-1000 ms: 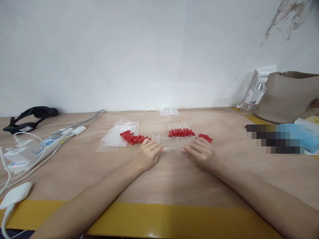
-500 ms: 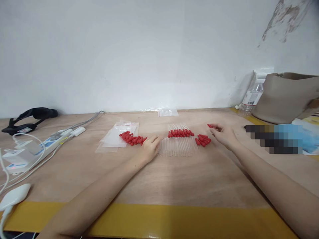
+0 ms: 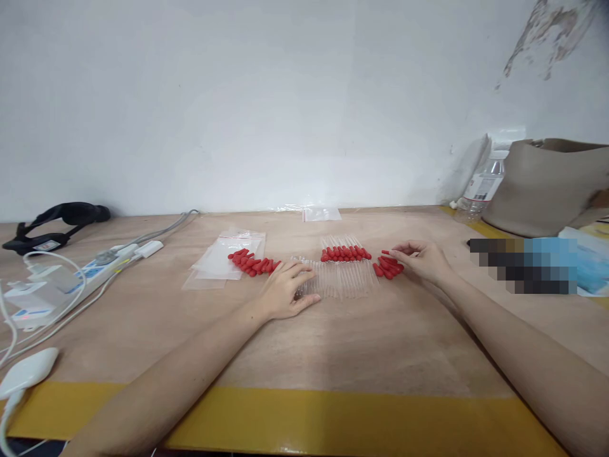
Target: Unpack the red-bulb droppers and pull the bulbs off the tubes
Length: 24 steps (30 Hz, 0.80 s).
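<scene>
My left hand (image 3: 288, 289) lies open, fingers spread, over the left end of a row of clear glass dropper tubes (image 3: 340, 279). Between the thumb and fingers of my right hand (image 3: 423, 260) is one red rubber dropper bulb (image 3: 385, 252), above a small pile of red bulbs (image 3: 388, 269). Behind the bare tubes lies a row of droppers with red bulbs (image 3: 346, 254) on their near ends, glass pointing to the wall. A longer pile of red bulbs (image 3: 252, 263) sits left of my left hand, partly on clear plastic bags (image 3: 216, 257).
A power strip (image 3: 90, 276) with white chargers and cables is at the left, near a black strap (image 3: 61, 222). Another plastic bag (image 3: 322, 215) lies against the wall. At the right stand a plastic bottle (image 3: 483, 187) and a beige bag (image 3: 547, 190).
My left hand has spread its fingers and come slightly nearer over the left tubes. My right hand has moved left and a little down with the red bulb, now above the small pile.
</scene>
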Each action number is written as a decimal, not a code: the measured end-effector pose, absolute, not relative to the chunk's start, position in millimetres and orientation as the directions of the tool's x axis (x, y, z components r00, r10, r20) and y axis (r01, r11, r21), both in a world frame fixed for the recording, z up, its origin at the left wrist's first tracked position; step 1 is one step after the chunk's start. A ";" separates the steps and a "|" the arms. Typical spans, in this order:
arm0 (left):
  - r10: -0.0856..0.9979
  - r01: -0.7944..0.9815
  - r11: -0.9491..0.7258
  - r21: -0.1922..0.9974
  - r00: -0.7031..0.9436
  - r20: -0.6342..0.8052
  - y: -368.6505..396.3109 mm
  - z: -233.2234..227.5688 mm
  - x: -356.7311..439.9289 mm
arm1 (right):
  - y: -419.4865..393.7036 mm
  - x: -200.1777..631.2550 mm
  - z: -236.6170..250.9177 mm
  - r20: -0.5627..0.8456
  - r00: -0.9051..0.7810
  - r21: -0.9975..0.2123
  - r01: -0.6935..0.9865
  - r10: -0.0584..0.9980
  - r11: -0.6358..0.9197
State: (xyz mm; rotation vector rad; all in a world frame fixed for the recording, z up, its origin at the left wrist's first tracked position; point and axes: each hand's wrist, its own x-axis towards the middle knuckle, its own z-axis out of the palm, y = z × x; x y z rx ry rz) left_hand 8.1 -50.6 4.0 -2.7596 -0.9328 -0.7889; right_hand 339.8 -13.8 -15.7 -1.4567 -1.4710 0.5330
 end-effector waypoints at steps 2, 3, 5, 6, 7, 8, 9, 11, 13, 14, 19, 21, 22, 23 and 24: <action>0.537 0.600 -0.798 0.054 0.669 0.513 -50.3 3.0 6.7 | -15.2 340.6 -15.5 0.327 0.143 -0.812 0.548 0.934 0.201; 0.540 0.601 -0.797 0.059 0.667 0.514 -49.8 2.3 6.4 | -15.3 341.6 -15.8 0.331 0.128 -0.799 0.566 0.935 0.206; 0.544 0.600 -0.796 0.073 0.658 0.521 -48.6 0.8 6.2 | -14.1 344.6 -17.5 0.334 0.135 -0.776 0.601 0.933 0.191; 0.546 0.601 -0.795 0.080 0.651 0.528 -47.9 0.0 6.3 | -12.6 346.1 -18.3 0.339 0.164 -0.767 0.619 0.926 0.170; 0.550 0.605 -0.791 0.088 0.641 0.535 -47.1 -0.8 6.5 | -10.7 347.5 -18.8 0.350 0.202 -0.756 0.637 0.915 0.148; 0.556 0.610 -0.786 0.096 0.632 0.540 -46.4 -1.5 6.8 | -8.6 348.2 -18.6 0.369 0.240 -0.744 0.656 0.898 0.131; 0.562 0.616 -0.781 0.103 0.622 0.545 -45.6 -2.3 7.1 | -6.5 347.9 -17.6 0.393 0.262 -0.726 0.677 0.882 0.122; 0.571 0.624 -0.773 0.113 0.609 0.550 -44.2 -3.7 7.5 | -3.3 343.2 -12.2 0.427 0.247 -0.674 0.729 0.870 0.124; 0.573 0.626 -0.771 0.117 0.602 0.556 -43.0 -5.0 7.6 | -2.4 331.8 -3.3 0.413 0.180 -0.609 0.784 0.893 0.123; 0.574 0.627 -0.770 0.117 0.600 0.557 -42.6 -5.6 7.5 | -2.7 323.7 1.8 0.392 0.139 -0.574 0.810 0.909 0.123; 0.575 0.637 -0.766 0.089 0.616 0.539 -42.6 -6.5 7.3 | -4.8 274.9 19.9 0.437 -0.124 -0.350 0.889 0.891 0.296; 0.570 0.635 -0.768 0.078 0.624 0.535 -43.1 -6.3 7.5 | -3.7 259.3 21.0 0.445 -0.130 -0.268 0.925 0.886 0.270; 0.567 0.634 -0.770 0.074 0.626 0.536 -43.3 -6.3 7.7 | -2.7 253.4 20.6 0.435 -0.115 -0.243 0.940 0.893 0.239; 0.564 0.633 -0.771 0.072 0.626 0.538 -43.4 -6.4 7.8 | -1.8 248.7 19.8 0.419 -0.095 -0.231 0.950 0.903 0.208; 0.562 0.632 -0.772 0.071 0.625 0.542 -43.3 -6.5 8.0 | -0.9 245.0 18.8 0.401 -0.077 -0.226 0.957 0.913 0.180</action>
